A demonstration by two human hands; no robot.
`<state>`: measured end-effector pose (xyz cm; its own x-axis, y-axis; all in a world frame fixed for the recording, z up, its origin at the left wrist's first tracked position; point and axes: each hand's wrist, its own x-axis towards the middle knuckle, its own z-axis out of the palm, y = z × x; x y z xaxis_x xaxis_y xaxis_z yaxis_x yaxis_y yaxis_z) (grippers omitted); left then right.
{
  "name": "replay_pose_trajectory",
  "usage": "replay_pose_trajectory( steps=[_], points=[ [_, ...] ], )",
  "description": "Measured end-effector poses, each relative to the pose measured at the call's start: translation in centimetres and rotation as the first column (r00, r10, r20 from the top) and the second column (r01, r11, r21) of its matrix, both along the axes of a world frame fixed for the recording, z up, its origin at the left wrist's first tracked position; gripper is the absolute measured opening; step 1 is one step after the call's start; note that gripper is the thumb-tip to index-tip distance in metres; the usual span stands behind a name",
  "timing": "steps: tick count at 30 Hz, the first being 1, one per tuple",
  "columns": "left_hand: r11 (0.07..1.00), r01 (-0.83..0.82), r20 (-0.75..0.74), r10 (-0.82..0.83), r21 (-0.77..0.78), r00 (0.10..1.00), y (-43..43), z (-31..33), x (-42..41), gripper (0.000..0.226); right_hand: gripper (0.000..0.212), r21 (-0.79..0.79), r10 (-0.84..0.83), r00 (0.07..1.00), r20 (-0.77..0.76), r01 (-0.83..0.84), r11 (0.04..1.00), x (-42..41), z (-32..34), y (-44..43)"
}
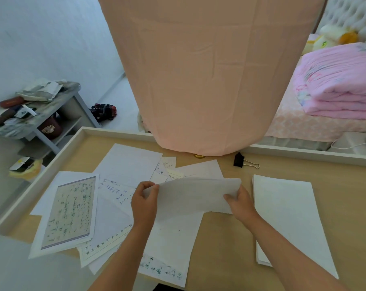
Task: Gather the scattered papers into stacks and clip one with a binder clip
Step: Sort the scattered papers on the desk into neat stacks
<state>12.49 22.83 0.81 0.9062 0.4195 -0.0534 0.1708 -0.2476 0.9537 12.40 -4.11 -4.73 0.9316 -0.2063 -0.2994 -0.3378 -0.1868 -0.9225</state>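
Note:
I hold one white sheet [195, 196] lifted above the wooden table [224, 234]. My left hand [144, 203] pinches its left edge and my right hand [240, 203] grips its right edge. Scattered papers [115, 208], several with handwriting, lie overlapping on the left half of the table. A printed calligraphy page [70, 211] lies among them at the left. A neat stack of white sheets [287, 215] rests on the right. A black binder clip [240, 160] with silver handles sits at the back, beyond the stack.
A large peach fabric-covered object [209, 70] stands at the table's far edge. The table has a raised white rim [39, 177]. A cluttered grey shelf [41, 114] is at the left, and a bed with folded pink quilts [335, 85] at the right.

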Motion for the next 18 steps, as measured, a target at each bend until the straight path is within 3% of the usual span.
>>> replay_pose_trajectory(
  steps=[2, 3, 5, 7, 9, 11, 13, 18],
  points=[
    [0.945, 0.161, 0.010, -0.171, 0.286, 0.985, 1.6, 0.6, 0.6, 0.011, 0.038, -0.021, 0.003, 1.000, -0.013, -0.003, 1.000, -0.1, 0.0, -0.1],
    [0.843, 0.239, 0.004, -0.275, 0.482, 0.961, 2.3, 1.1, 1.2, 0.009, 0.038, -0.028, 0.006, 1.000, -0.014, -0.007, 1.000, -0.1, 0.2, -0.1],
    [0.515, 0.353, -0.082, -0.476, 0.781, 0.876, 2.6, 2.2, 2.8, 0.012, 0.038, -0.039, 0.016, 1.000, -0.002, -0.016, 0.999, -0.2, 0.8, 0.3],
    [0.265, 0.475, -0.243, -0.599, 0.839, 0.763, 1.1, 3.2, 4.1, 0.029, 0.037, -0.048, 0.028, 0.999, 0.029, -0.026, 0.999, -0.1, 1.9, 1.1],
    [0.173, 0.569, -0.326, -0.671, 0.804, 0.666, -1.1, 3.9, 4.4, 0.034, 0.033, -0.064, 0.059, 0.995, 0.076, -0.054, 0.996, -0.1, 3.2, 2.1],
    [0.208, 0.589, -0.299, -0.704, 0.781, 0.645, -2.4, 3.8, 4.6, 0.029, 0.023, -0.143, 0.103, 0.987, 0.125, -0.084, 0.986, -0.1, 4.9, 2.8],
    [0.336, 0.615, -0.257, -0.691, 0.713, 0.676, -2.3, 3.5, 4.8, 0.027, 0.014, -0.182, 0.094, 0.982, 0.164, -0.064, 0.981, -0.1, 6.7, 3.1],
    [0.563, 0.625, -0.136, -0.675, 0.541, 0.725, -0.3, 3.2, 5.5, 0.020, 0.016, -0.101, -0.078, 0.989, 0.126, 0.091, 0.991, -0.8, 9.0, 1.9]
  ],
)
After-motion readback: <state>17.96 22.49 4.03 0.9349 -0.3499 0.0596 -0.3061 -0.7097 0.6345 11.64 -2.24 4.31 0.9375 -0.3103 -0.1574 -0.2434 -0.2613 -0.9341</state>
